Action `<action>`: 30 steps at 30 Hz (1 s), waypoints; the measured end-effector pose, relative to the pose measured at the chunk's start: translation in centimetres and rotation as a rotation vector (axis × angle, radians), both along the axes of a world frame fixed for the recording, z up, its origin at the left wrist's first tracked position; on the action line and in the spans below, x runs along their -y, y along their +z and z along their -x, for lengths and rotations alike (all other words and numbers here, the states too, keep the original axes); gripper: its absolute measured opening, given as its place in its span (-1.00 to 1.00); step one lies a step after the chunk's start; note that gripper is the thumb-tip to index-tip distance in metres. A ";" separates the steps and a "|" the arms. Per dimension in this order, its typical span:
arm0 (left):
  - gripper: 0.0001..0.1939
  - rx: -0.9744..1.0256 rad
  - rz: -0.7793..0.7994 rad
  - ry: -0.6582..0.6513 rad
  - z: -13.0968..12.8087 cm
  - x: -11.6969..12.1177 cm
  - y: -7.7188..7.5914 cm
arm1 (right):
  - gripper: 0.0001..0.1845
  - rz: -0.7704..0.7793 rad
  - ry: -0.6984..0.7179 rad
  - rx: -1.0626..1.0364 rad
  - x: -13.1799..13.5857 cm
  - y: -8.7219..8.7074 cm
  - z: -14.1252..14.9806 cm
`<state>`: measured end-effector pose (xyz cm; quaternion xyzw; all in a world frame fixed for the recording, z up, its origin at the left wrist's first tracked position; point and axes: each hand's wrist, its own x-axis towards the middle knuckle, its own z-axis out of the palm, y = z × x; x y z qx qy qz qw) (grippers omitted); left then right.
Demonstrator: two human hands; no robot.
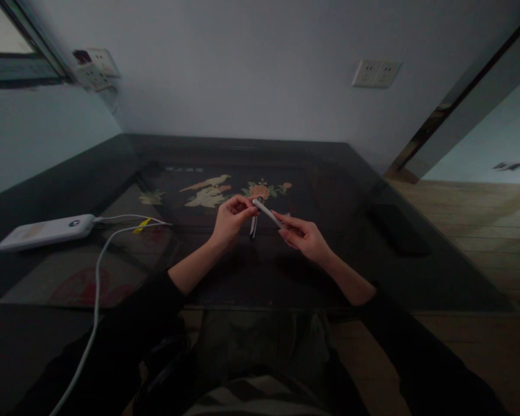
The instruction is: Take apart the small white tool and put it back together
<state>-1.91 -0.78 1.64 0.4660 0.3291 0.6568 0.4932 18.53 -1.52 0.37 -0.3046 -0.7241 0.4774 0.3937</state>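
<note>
Over the middle of the dark table, a slim white stick-like object [267, 212] is held between my two hands, sloping down to the right. My left hand [233, 218] pinches its upper left end, where a small dark and greenish bit shows; I cannot make out its exact kind. The fingers of my right hand [302, 236] are closed round the lower right end. Just below my left fingertips is a thin white and dark piece [253, 227], partly hidden by the hand.
A white power bank [47, 232] with a white cable [97, 277] and yellow tag [142, 225] lies left. A dark flat object [398, 230] lies right. The table [242, 292] bears a bird-and-flower picture [208, 193]. Wall sockets [376, 74] are behind.
</note>
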 end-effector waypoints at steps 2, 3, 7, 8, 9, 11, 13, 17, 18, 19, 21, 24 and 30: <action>-0.67 -0.010 0.000 0.009 0.0 0.0 0.0 | -0.46 0.026 0.021 -0.030 -0.1 -0.1 0.0; -0.67 -0.019 -0.002 0.013 0.0 0.0 0.0 | -0.47 0.029 0.015 -0.038 -0.1 -0.1 0.1; -0.67 -0.052 -0.010 0.024 0.1 0.0 -0.1 | -0.49 0.001 -0.080 -0.012 -0.3 0.0 0.1; -0.67 -0.056 -0.009 0.029 0.1 0.0 -0.2 | -0.49 -0.015 -0.107 0.002 -0.4 -0.1 0.0; -0.67 -0.057 -0.006 0.032 0.1 0.0 -0.2 | -0.49 -0.032 -0.131 0.016 -0.5 -0.1 0.0; -0.67 -0.057 -0.004 0.031 0.1 0.0 -0.3 | -0.49 -0.066 -0.168 0.039 -0.6 -0.1 -0.2; -0.66 -0.053 -0.001 0.025 0.1 0.0 -0.3 | -0.49 -0.087 -0.182 0.054 -0.7 -0.2 -0.3; -0.68 -0.034 0.006 0.028 0.1 0.0 -0.2 | -0.49 -0.088 -0.163 0.043 -0.6 -0.2 -0.3; -0.68 -0.030 0.005 0.028 0.0 0.0 -0.2 | -0.49 -0.082 -0.156 0.039 -0.5 -0.2 -0.2; -0.68 -0.028 0.005 0.030 0.0 0.0 -0.2 | -0.49 -0.076 -0.148 0.037 -0.4 -0.2 -0.2; -0.68 -0.032 0.002 0.030 0.0 0.0 -0.2 | -0.49 -0.066 -0.131 0.035 -0.3 -0.1 -0.1; -0.67 -0.034 -0.014 0.018 0.0 0.0 -0.2 | -0.49 -0.052 -0.099 0.031 -0.2 -0.1 -0.1; -0.62 -0.021 -0.009 0.011 0.0 0.0 -0.1 | -0.48 0.006 -0.012 -0.015 0.1 0.0 0.0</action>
